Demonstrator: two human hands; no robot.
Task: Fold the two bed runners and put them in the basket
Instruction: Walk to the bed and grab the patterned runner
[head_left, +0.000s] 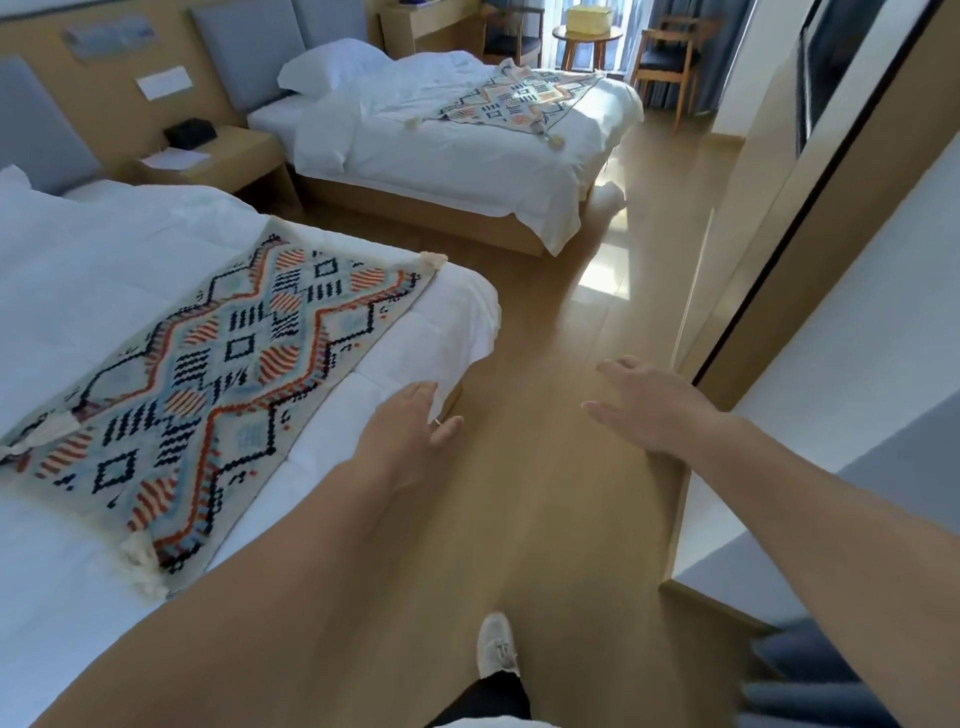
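Note:
A patterned bed runner (223, 374) with orange, blue and black diamonds and cream tassels lies spread flat across the foot of the near white bed (78, 291). A second runner (524, 98) of the same pattern lies on the far bed (441, 150). A yellow basket (588, 20) stands on a small round table at the back. My left hand (410, 431) hovers open at the near bed's corner, just right of the runner. My right hand (649, 400) is stretched out open over the floor, holding nothing.
A wooden aisle floor (545, 493) runs between the beds and the wall unit (810, 270) on the right. A nightstand (218, 156) sits between the beds. Wooden chairs (670, 57) flank the round table (587, 39) by the window. My shoe (496, 644) is below.

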